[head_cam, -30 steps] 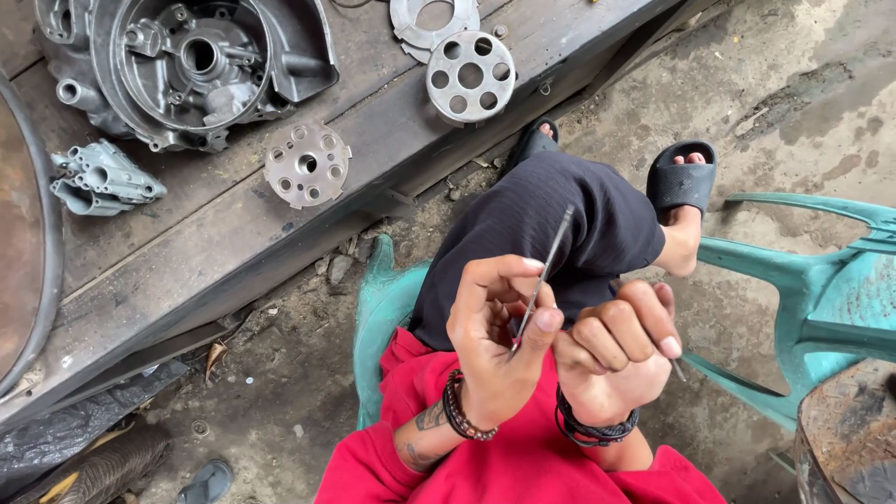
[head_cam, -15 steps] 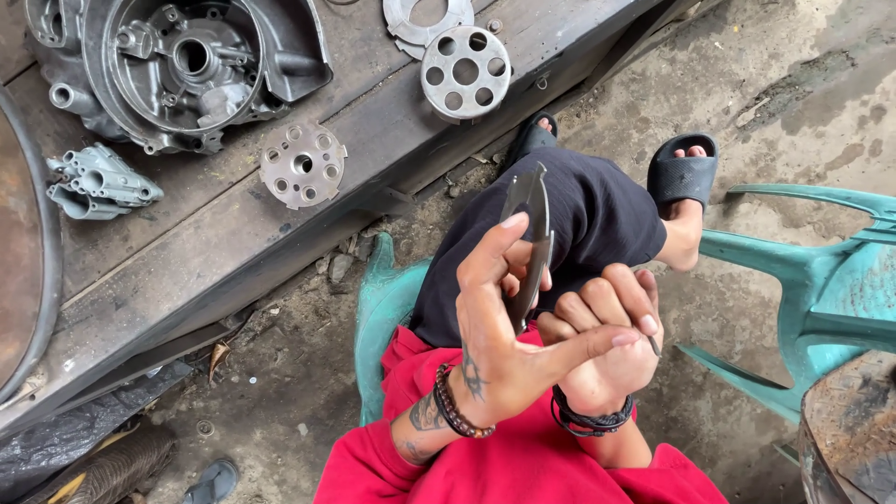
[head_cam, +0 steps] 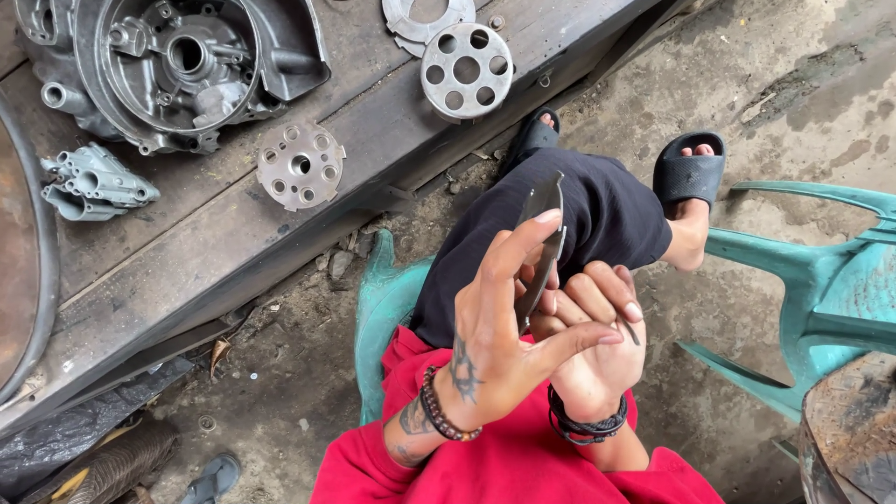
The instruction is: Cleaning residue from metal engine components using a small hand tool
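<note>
My left hand (head_cam: 495, 345), with a beaded bracelet and tattoos, pinches a thin grey metal plate (head_cam: 543, 233) between its fingers and outstretched thumb. The plate stands nearly edge-on above my black-clad knee (head_cam: 579, 210). My right hand (head_cam: 597, 350), wearing black wristbands, is curled into a fist just behind the plate and touches its lower part. A thin dark tool tip (head_cam: 633, 332) pokes out of that fist.
A wooden bench (head_cam: 392, 159) on the left carries an engine casing (head_cam: 177, 65), two drilled discs (head_cam: 301, 166) (head_cam: 466, 70), a ring plate (head_cam: 420, 21) and a small cast part (head_cam: 93, 182). A teal plastic chair (head_cam: 821, 289) stands at right, with a rusty drum (head_cam: 849, 429) beside it.
My left hand has rolled outward, spreading thumb and fingers, and the plate has risen and turned to show more of its face. The right hand stays clenched.
</note>
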